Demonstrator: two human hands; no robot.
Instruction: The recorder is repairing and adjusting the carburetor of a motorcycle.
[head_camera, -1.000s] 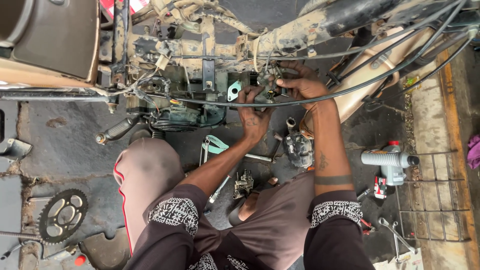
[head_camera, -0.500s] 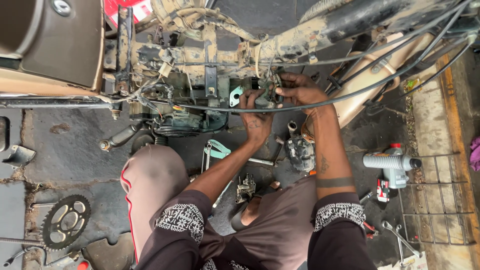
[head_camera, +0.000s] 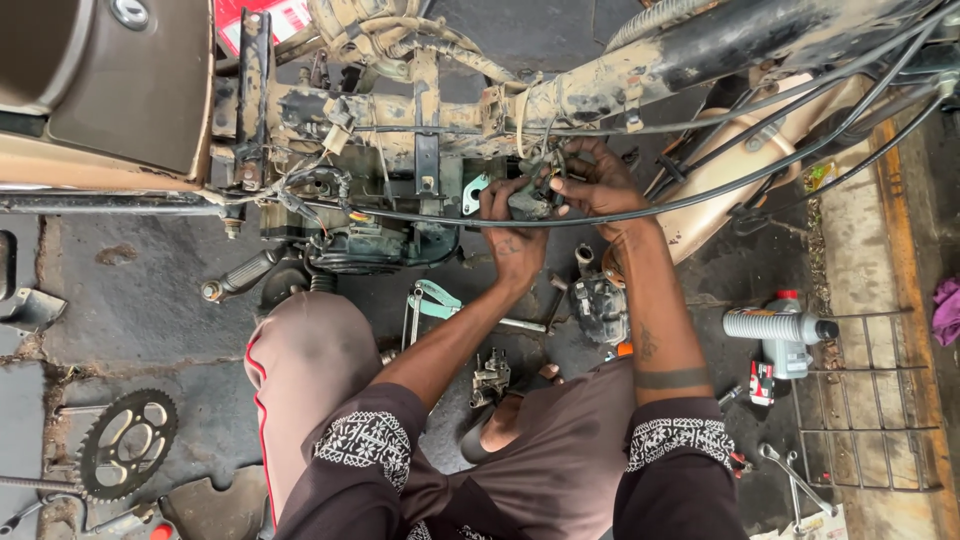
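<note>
Fingers of both hands, left hand (head_camera: 512, 232) and right hand (head_camera: 598, 185), grip a grey part (head_camera: 528, 200).

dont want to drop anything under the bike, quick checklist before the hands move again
1. Both hands on the part: ok. Left hand and right hand both grip the small dark part under the frame.
2. Cable clear of hands: not ok. A black cable runs across the right wrist.
3. Part free of wires: cannot tell. Wires bunch just above it.
4. Floor below: not ok. An engine piece and a teal-handled tool lie under the hands.
5. Grey bottle out of the way: ok. It lies off to the right.
</note>
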